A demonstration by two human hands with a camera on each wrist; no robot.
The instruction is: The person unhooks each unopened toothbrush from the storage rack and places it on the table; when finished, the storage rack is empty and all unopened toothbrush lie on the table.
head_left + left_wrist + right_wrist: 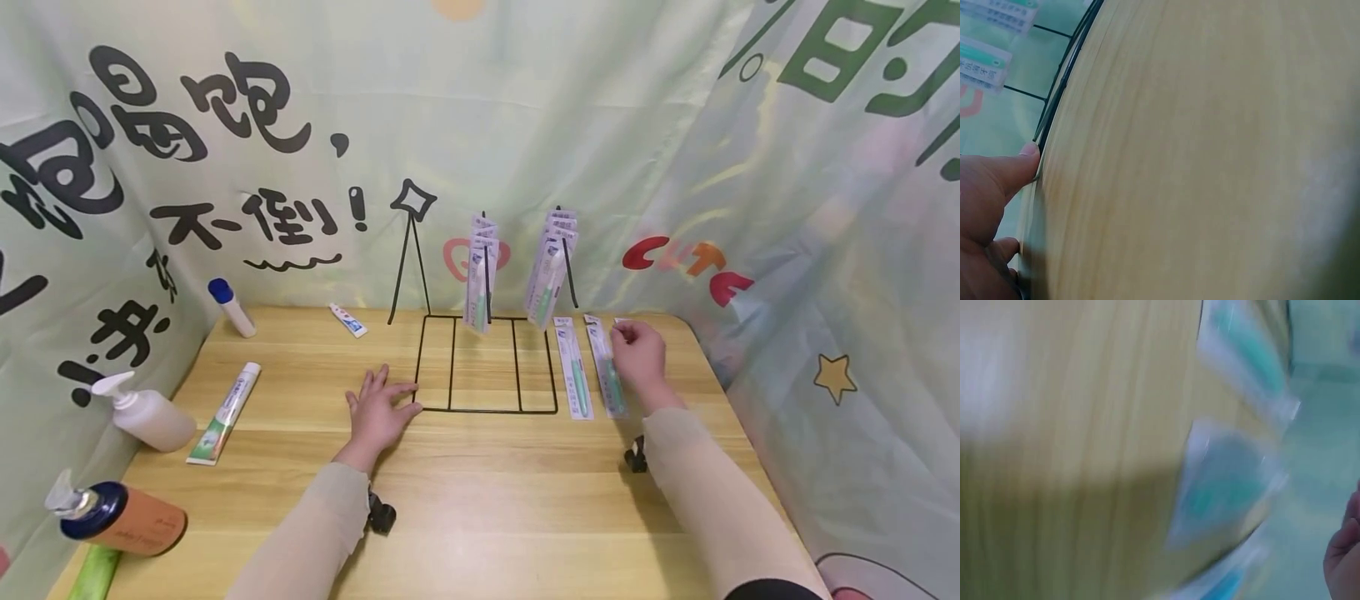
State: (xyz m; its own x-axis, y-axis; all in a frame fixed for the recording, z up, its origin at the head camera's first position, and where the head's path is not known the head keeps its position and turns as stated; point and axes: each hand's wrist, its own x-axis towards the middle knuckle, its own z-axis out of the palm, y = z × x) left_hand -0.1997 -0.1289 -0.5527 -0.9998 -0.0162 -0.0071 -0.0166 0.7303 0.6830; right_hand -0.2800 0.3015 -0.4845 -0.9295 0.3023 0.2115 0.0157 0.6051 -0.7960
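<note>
A black wire rack stands at the middle back of the wooden table, with toothbrush packs hanging on its two hooks. My left hand lies flat and spread on the table, its fingertips against the rack's base wire. Two more toothbrush packs lie flat to the right of the rack. My right hand hovers over the outer pack, fingers curled near the white corner of a third pack. The right wrist view is blurred, and whether that hand pinches anything is unclear.
On the left lie a toothpaste tube, a small tube, a white blue-capped bottle, a pump bottle and a brown pump bottle. Printed cloth walls close in the table on three sides.
</note>
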